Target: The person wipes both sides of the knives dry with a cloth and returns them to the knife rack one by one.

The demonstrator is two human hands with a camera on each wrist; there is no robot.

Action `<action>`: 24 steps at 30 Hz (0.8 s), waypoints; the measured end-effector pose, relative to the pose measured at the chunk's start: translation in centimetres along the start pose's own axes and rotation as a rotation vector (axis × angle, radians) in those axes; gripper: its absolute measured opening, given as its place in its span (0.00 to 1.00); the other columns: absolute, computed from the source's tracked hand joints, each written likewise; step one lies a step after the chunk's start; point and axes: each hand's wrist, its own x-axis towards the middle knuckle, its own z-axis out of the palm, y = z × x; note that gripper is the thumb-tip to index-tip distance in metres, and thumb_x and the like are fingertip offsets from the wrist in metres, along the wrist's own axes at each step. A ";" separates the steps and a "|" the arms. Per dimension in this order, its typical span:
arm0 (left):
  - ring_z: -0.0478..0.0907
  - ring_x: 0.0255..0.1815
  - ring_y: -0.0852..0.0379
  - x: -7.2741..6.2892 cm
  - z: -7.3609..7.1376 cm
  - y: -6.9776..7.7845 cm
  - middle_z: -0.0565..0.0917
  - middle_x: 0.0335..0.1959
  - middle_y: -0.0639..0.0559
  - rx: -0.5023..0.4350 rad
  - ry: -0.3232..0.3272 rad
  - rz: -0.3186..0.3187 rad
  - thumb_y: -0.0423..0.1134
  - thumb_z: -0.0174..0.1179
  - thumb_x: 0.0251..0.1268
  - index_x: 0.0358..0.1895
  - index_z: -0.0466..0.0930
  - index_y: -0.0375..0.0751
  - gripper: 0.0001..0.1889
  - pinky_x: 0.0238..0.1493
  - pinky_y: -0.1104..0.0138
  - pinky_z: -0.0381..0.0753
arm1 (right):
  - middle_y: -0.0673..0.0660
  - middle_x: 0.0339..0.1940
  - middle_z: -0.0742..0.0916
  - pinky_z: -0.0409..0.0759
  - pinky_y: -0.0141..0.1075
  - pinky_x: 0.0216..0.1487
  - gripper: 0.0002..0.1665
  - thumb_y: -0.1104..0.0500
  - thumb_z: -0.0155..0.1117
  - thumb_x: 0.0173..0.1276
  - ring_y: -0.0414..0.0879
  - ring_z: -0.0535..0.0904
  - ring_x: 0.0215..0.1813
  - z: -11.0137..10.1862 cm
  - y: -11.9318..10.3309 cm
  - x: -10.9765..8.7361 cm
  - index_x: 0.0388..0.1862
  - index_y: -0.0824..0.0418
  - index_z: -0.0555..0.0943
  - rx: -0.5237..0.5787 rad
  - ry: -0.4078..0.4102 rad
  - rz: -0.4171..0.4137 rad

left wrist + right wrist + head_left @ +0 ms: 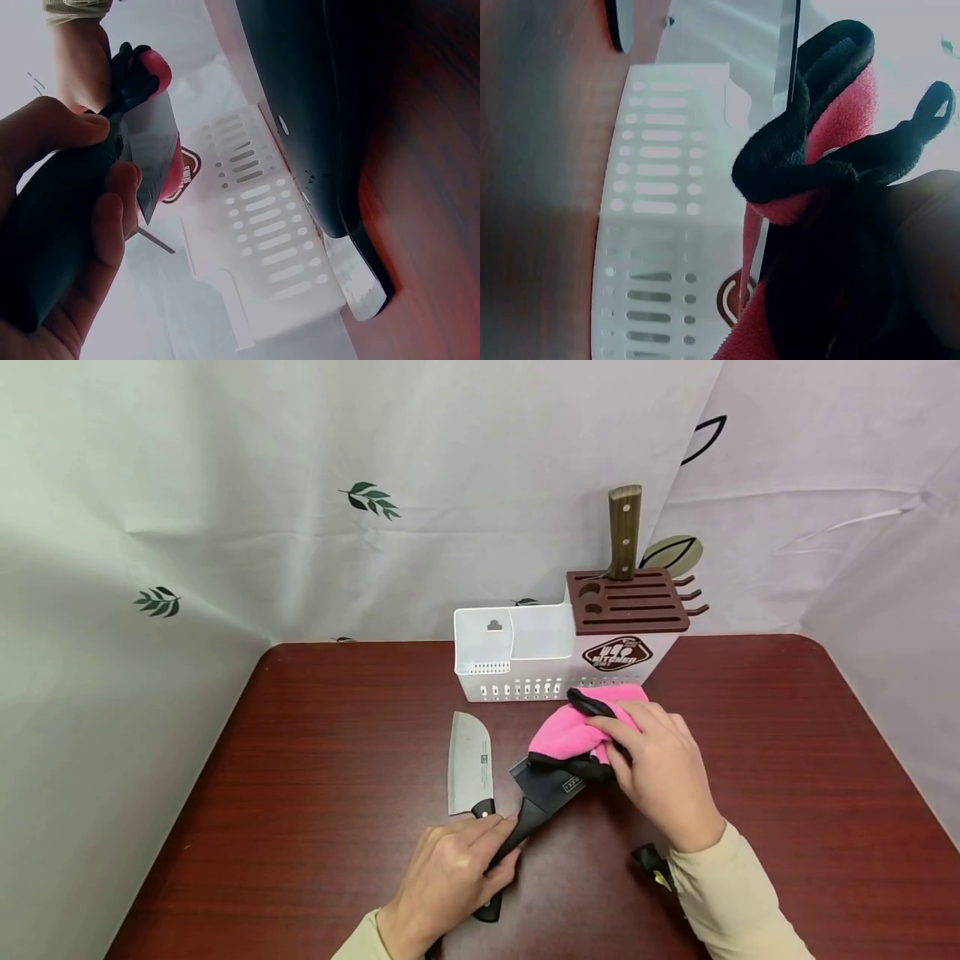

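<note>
My left hand (452,872) grips the black handle of a knife (550,791) with a broad, dark-looking blade. The blade points up and right over the table. My right hand (666,774) pinches a pink cloth (567,732) with black edging, folded over the far part of that blade and hiding it. In the right wrist view the bunched cloth (847,120) wraps the blade. A second knife (469,766), with a wide silver blade and black handle, lies flat on the table, partly behind my left hand.
A white knife holder (517,687) with a brown slotted top stands at the table's back. A wooden-handled knife (624,531) is upright in one slot, and hooks stick out on the right. A small black object (651,862) lies beside my right wrist, partly covered by the sleeve.
</note>
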 end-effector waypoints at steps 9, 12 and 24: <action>0.86 0.32 0.58 0.1 -0.3 -0.1 0.88 0.36 0.50 -0.035 -0.008 -0.019 0.34 0.73 0.44 0.43 0.87 0.35 0.17 0.34 0.68 0.84 | 0.62 0.43 0.85 0.68 0.51 0.38 0.20 0.70 0.69 0.54 0.60 0.77 0.44 -0.8 1.2 -0.1 0.47 0.59 0.88 -0.019 0.011 0.054; 0.86 0.33 0.58 0.1 -0.4 -0.1 0.88 0.36 0.50 -0.055 -0.008 -0.033 0.33 0.74 0.43 0.43 0.87 0.35 0.18 0.35 0.67 0.84 | 0.62 0.43 0.85 0.68 0.52 0.38 0.19 0.70 0.69 0.55 0.60 0.77 0.44 -1.0 1.4 -0.1 0.47 0.60 0.88 -0.023 0.008 0.067; 0.85 0.29 0.60 0.2 -0.6 -0.3 0.87 0.34 0.52 -0.081 0.000 -0.082 0.32 0.73 0.45 0.43 0.86 0.36 0.17 0.30 0.70 0.83 | 0.62 0.40 0.85 0.69 0.52 0.40 0.15 0.69 0.68 0.54 0.59 0.77 0.43 -1.5 1.6 -0.2 0.42 0.63 0.88 -0.033 -0.002 0.091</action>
